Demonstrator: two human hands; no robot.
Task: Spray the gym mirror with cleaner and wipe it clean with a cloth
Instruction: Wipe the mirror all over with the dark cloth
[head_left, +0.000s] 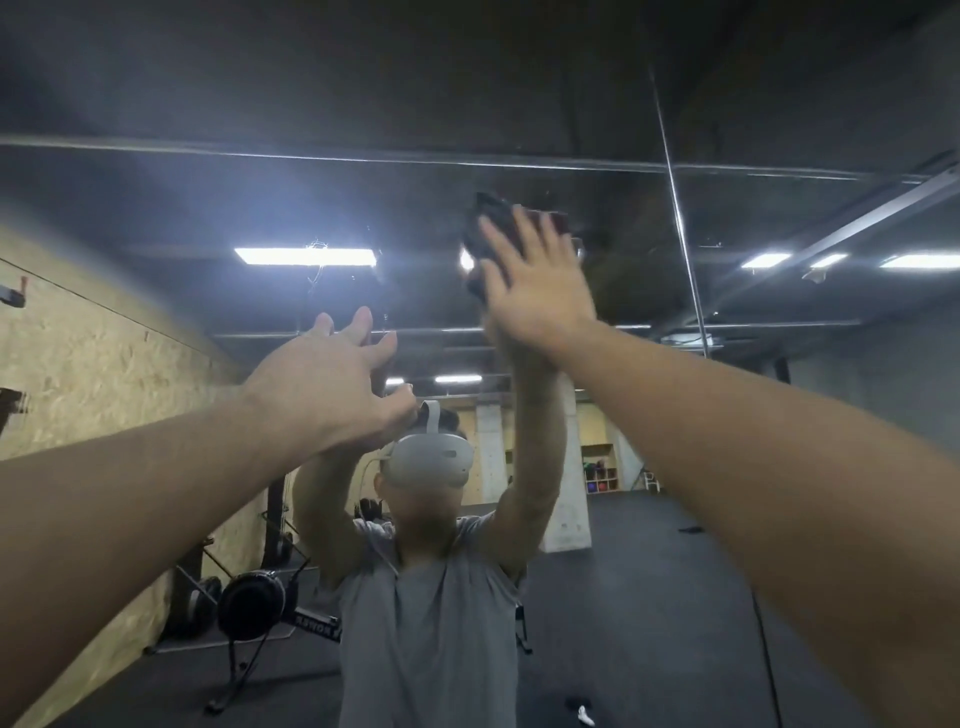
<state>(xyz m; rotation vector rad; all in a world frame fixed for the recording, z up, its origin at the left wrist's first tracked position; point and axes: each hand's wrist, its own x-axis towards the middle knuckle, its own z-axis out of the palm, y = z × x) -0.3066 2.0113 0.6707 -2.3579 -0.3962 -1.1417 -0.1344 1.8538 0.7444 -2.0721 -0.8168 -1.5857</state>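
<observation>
The gym mirror fills the view in front of me and shows my reflection. High up on the glass, my right hand presses a dark cloth flat against it with straight, spread fingers. My left hand is raised beside it, lower and to the left, fingers spread and relaxed, holding nothing. No spray bottle is in view.
A vertical seam between mirror panels runs right of my right hand. A wooden board wall stands on the left. The reflection shows a rowing machine, black floor and ceiling lights.
</observation>
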